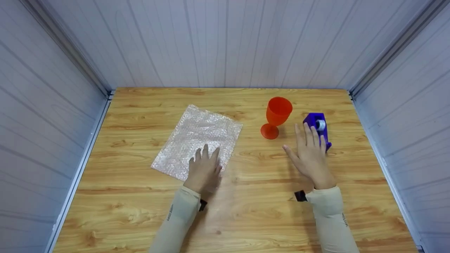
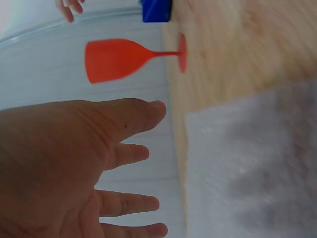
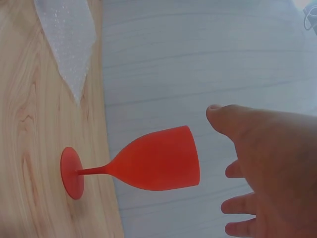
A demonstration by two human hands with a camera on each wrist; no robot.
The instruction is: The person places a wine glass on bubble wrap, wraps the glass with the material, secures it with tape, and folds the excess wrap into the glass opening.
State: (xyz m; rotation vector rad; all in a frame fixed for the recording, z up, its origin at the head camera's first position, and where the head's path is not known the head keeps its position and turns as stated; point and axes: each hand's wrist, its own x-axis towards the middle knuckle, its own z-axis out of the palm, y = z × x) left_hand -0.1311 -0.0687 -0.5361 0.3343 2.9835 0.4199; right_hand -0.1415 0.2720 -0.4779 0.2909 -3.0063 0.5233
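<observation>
A sheet of bubble wrap point(image 1: 205, 130) lies flat on the wooden table, left of the middle. Over its near edge hovers my left hand point(image 1: 204, 168), fingers spread and holding nothing. A red plastic goblet point(image 1: 278, 110) stands upright to the right of the wrap; the left wrist view shows the goblet point(image 2: 116, 59) beyond my thumb. My right hand point(image 1: 311, 160) is raised with straight fingers, near a blue tape dispenser point(image 1: 316, 117) whose near part the fingers partly hide. In the right wrist view the goblet point(image 3: 153, 158) stands apart from my empty right hand point(image 3: 272, 163).
White panelled walls point(image 1: 225, 42) enclose the wooden table point(image 1: 253, 218) at the back and both sides. A roll of clear tape point(image 1: 320, 125) sits in the dispenser.
</observation>
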